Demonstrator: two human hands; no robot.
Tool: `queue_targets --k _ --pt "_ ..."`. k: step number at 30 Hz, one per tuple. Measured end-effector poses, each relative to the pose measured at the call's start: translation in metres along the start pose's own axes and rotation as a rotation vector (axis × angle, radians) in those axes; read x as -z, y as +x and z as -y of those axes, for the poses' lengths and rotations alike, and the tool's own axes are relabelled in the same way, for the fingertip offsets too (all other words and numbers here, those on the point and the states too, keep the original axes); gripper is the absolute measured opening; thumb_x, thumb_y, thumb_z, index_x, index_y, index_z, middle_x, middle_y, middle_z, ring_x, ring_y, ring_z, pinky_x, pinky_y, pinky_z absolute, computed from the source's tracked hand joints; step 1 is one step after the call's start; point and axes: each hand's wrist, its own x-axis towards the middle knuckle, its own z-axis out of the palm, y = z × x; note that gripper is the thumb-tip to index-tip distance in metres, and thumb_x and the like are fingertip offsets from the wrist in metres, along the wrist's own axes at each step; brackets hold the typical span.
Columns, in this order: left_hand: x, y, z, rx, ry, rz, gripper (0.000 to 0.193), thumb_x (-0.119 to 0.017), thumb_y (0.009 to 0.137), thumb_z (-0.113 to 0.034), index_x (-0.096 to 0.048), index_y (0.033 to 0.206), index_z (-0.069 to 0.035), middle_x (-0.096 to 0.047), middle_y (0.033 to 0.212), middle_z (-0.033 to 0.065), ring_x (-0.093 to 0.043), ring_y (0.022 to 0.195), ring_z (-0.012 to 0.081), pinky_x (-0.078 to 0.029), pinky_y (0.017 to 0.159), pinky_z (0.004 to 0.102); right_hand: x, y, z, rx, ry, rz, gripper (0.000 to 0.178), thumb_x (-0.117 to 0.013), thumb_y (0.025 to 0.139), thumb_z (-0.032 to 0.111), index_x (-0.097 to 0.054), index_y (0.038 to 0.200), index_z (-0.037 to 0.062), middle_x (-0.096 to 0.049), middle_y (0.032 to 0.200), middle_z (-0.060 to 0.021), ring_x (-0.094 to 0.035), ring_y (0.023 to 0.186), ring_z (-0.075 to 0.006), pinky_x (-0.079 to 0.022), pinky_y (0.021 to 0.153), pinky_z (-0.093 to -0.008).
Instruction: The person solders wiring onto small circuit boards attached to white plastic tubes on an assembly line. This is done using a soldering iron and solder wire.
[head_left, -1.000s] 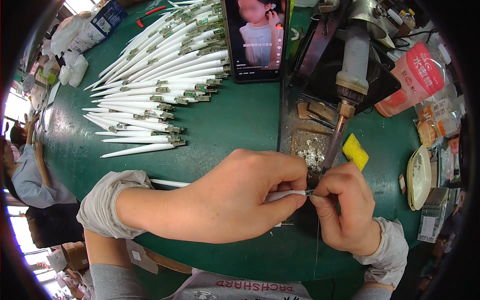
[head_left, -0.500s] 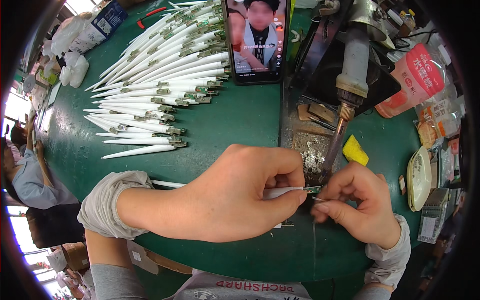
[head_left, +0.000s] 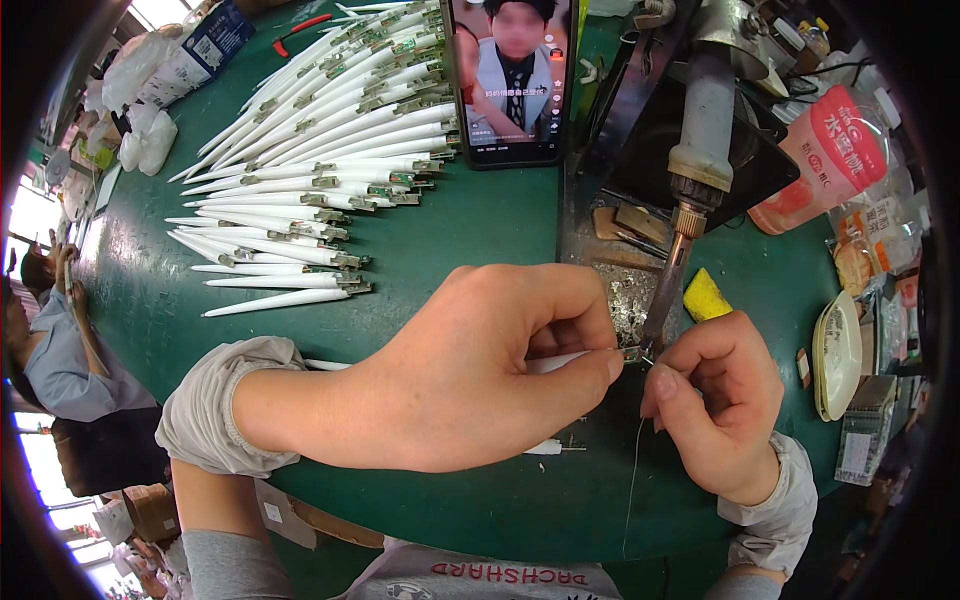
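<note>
My left hand [head_left: 470, 370] is closed round a white tapered stick [head_left: 560, 363], its thin end running back past the wrist. The stick's small green circuit board [head_left: 632, 354] pokes out beyond my fingertips, right at the tip of a soldering iron [head_left: 706, 130] mounted above, pointing down. Pinched in my right hand [head_left: 718, 400] is a thin solder wire [head_left: 634, 470]; its short end meets the board by the iron tip and the rest hangs toward the table's near edge. Below my left hand lies another white stick [head_left: 545, 447], mostly covered.
Many white sticks with circuit boards [head_left: 320, 150] lie fanned out at the far left. A phone [head_left: 568, 100] stands at the back. Beside the iron are a solder-flecked plate [head_left: 628, 295] and a yellow sponge [head_left: 706, 297]. Another person [head_left: 75, 350] sits at the left.
My left hand has shifted slightly away from me, bringing the board up to the iron tip. My right hand has moved a little right and away, bringing the solder wire's end to the tip.
</note>
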Motion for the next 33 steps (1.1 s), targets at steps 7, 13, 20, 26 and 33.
queue_targets --k 7,13,20,26,33 --pt "0.000 -0.001 -0.001 -0.018 -0.028 0.001 0.006 -0.061 0.088 -0.001 -0.056 0.091 0.003 -0.057 0.078 0.0006 -0.049 0.066 0.0018 -0.036 0.054 0.0179 -0.001 -0.002 -0.004 0.068 0.003 -0.021 0.014 -0.067 0.080 -0.002 -0.053 0.085 -0.0008 -0.058 0.066 -0.0024 -0.050 0.051 -0.0047 -0.038 0.046 -0.0181" --pt "-0.001 -0.002 0.002 -0.025 -0.079 0.019 0.005 -0.060 0.088 0.000 -0.057 0.091 0.003 -0.058 0.078 0.0004 -0.049 0.067 0.0019 -0.036 0.054 0.0180 0.002 -0.002 -0.007 0.114 0.007 0.008 0.014 -0.066 0.080 -0.002 -0.053 0.085 -0.0004 -0.059 0.068 -0.0035 -0.050 0.051 -0.0054 -0.039 0.047 -0.0187" --pt "-0.007 -0.006 0.006 -0.119 0.118 -0.002 0.005 -0.063 0.085 -0.001 -0.059 0.086 0.002 -0.059 0.074 0.0014 -0.052 0.065 0.0034 -0.039 0.052 0.0201 0.003 -0.005 -0.015 0.112 0.120 0.035 0.012 -0.061 0.086 0.002 -0.049 0.087 -0.0012 -0.058 0.067 -0.0050 -0.052 0.052 -0.0065 -0.039 0.047 -0.0194" --pt "-0.007 -0.006 0.010 -0.392 0.364 -0.071 0.006 -0.066 0.079 -0.002 -0.062 0.082 0.000 -0.060 0.070 0.0052 -0.055 0.058 0.0099 -0.041 0.049 0.0248 0.001 -0.006 -0.022 0.038 0.151 0.088 0.013 -0.055 0.091 0.007 -0.045 0.089 -0.0007 -0.054 0.063 -0.0037 -0.051 0.051 -0.0071 -0.038 0.047 -0.0205" --pt "-0.008 -0.005 0.012 -0.472 0.414 -0.085 0.006 -0.066 0.077 -0.003 -0.063 0.082 -0.001 -0.060 0.072 0.0079 -0.057 0.058 0.0198 -0.043 0.049 0.0283 -0.001 -0.006 -0.033 0.040 0.124 0.094 0.011 -0.056 0.090 0.006 -0.047 0.088 -0.0004 -0.051 0.062 -0.0027 -0.048 0.050 -0.0074 -0.036 0.046 -0.0219"
